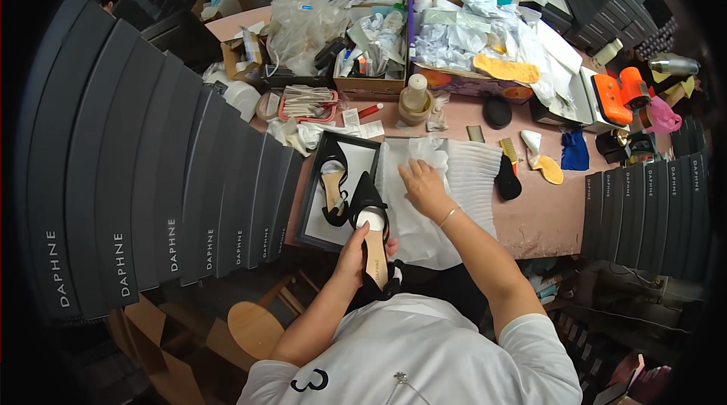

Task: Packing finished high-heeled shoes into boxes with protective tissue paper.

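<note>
My left hand (353,255) is closed around a black pointed-toe shoe (375,257) with a beige insole, its toe pointing away from me. White padding shows inside the shoe. Just beyond it, an open dark shoebox (305,212) lies on the table with a matching black shoe (332,187) in it. My right hand (425,191) rests palm down with fingers stretched over white wrapping sheets (413,235). Crumpled thin tissue (429,152) lies at its fingertips. Ribbed white foam sheets (471,178) spread out to the right of that hand.
Tall stacks of dark shoeboxes (151,178) wall in the left; more shoeboxes (644,216) stand right. Along the back are a carton of crumpled paper (462,38), a squeeze bottle (415,98) and a pink basket of sticks (307,104). A yellow-handled brush (508,154) and blue cloth (575,150) lie right.
</note>
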Demonstrator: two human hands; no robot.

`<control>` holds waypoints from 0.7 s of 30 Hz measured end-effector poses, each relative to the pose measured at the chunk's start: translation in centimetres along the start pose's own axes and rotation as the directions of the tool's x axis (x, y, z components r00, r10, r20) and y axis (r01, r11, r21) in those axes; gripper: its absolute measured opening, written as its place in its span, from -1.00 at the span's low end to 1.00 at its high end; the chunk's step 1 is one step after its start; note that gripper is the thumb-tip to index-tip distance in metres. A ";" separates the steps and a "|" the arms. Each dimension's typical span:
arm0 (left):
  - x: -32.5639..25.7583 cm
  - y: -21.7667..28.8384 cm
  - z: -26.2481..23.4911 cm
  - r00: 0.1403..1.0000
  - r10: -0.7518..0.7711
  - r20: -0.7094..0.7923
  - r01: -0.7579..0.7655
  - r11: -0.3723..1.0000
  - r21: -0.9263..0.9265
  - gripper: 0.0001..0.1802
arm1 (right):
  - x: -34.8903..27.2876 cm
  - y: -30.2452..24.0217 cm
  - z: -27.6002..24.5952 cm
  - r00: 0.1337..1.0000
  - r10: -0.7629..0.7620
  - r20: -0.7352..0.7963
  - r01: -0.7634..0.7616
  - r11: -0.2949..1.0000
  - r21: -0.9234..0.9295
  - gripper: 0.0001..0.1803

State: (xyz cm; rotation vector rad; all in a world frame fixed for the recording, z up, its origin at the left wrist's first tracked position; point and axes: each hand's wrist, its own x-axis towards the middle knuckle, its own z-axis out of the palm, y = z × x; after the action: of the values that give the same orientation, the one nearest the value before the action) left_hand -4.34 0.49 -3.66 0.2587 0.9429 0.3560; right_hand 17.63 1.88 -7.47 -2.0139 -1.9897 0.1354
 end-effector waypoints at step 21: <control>2.2 0.7 0.1 0.964 0.147 0.221 -0.098 0.971 -0.220 -0.51 | -1.3 -8.2 -6.8 0.996 -0.078 0.033 0.058 0.912 0.407 -0.74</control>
State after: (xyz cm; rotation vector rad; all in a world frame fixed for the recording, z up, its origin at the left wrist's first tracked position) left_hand -3.24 2.00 -4.98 0.1639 0.6505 0.5230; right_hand 11.62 -0.47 1.10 -1.6872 -1.8678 0.5406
